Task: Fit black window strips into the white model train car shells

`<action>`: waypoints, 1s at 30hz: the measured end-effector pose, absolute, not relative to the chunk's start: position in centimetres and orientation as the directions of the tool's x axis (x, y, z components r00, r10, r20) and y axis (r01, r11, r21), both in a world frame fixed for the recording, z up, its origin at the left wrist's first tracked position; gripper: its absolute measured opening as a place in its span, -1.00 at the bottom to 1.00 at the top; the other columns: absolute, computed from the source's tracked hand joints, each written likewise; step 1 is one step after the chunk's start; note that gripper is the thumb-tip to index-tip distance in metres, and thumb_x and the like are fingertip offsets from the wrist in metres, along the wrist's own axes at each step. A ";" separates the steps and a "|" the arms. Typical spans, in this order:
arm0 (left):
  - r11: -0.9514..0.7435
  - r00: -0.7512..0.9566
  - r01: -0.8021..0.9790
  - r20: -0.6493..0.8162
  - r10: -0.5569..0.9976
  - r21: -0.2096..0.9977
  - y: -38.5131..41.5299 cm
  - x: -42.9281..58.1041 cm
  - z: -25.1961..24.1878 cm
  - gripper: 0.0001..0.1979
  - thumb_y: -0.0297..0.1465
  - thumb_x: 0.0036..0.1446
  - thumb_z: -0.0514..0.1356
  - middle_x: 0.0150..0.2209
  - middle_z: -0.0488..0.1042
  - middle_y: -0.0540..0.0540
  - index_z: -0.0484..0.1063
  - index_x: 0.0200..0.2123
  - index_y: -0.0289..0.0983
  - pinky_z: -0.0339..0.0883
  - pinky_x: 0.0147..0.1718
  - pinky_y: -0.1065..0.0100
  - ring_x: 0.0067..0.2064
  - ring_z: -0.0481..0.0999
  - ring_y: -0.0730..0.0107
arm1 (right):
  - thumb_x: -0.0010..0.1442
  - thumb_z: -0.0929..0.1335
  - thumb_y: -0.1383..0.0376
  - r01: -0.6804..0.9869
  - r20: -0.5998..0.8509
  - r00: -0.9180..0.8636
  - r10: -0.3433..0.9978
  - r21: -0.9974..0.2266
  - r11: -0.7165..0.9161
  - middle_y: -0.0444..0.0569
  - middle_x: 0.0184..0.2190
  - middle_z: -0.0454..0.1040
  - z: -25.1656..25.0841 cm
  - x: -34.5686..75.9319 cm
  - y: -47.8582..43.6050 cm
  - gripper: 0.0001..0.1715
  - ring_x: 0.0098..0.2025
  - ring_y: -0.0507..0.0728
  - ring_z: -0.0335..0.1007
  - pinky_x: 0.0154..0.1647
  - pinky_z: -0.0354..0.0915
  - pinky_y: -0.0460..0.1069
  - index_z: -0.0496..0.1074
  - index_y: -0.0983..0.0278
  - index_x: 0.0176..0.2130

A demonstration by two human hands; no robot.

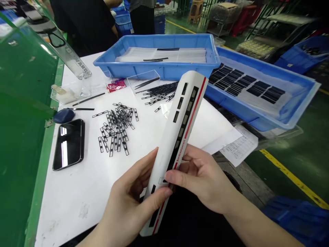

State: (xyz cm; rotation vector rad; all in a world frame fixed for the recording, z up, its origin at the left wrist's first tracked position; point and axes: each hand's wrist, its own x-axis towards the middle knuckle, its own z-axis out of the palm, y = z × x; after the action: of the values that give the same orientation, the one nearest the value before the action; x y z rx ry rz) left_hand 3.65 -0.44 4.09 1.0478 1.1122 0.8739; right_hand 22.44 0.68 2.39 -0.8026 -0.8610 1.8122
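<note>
White train-carriage shell [172, 147], curved in section and printed with black window panels, a red stripe and the word "Bordrestaurant", is held above the white work table [77, 209], tilted with its upper end leaning away from the wearer. Its lower half is gripped by both hands. The left hand [131, 202] is curled around the underside, with the thumb pressed on the printed face. The right hand [203, 178] is closed on the opposite edge, with the fingers curved across the face just beside the left thumb. Beyond the hands, a loose pile of black-framed strips [115, 128] lies on the table, with a bundle of thinner black strips [156, 94] near a clear acrylic box [144, 80] holding tweezers [147, 82]. A black phone [68, 144] and a dark blue pouch [64, 116] lie to the left, and a printed paper form [239, 145] overhangs the right edge. Farther off, a blue tray of clear sleeves [156, 70] and a second blue tray of black-patterned sheets [257, 113] are placed. A dark-clad co-worker [82, 20] stands beyond.
</note>
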 end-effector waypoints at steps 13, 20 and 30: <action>0.490 0.570 -0.241 -0.287 0.770 0.838 7.5 -2.3 6.6 -0.32 0.13 0.39 0.05 -0.15 0.73 -0.35 0.67 0.04 -0.32 0.68 -0.36 0.25 -0.23 0.77 -0.02 | 0.41 0.39 0.29 0.657 0.278 -0.436 0.856 -0.551 0.514 -0.12 -0.40 0.53 10.3 30.1 5.7 -0.88 -0.47 0.04 0.43 -0.54 0.27 -0.07 0.53 0.18 -0.23; 0.689 0.780 -0.105 -0.370 0.504 0.717 8.1 -3.3 4.2 -0.07 0.33 0.26 -0.04 0.01 0.68 -0.43 0.59 0.13 -0.36 0.64 -0.40 0.26 -0.12 0.76 -0.13 | 0.28 0.32 0.63 0.696 0.488 -0.653 0.580 0.083 0.714 0.11 -0.07 0.65 6.4 28.4 5.9 -0.55 -0.16 0.28 0.60 -0.19 0.35 0.15 0.52 0.29 0.05; 0.487 0.532 -0.098 -0.369 0.763 0.868 7.7 -3.0 2.6 -0.68 -0.25 0.23 0.46 -0.26 0.67 -0.07 0.65 0.00 -0.25 0.42 -0.27 0.56 -0.26 0.59 0.48 | 0.32 0.42 0.54 0.621 0.545 -0.644 0.537 -0.038 0.783 0.03 -0.10 0.72 1.8 30.0 6.1 -0.62 -0.13 0.18 0.70 -0.02 0.56 0.04 0.59 0.25 0.07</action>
State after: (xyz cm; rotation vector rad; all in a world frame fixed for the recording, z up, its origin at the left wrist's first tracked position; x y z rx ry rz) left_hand -2.97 7.72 2.62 0.9152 0.8563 0.6089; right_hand 30.00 6.12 1.79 -0.8620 -2.4286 -0.2060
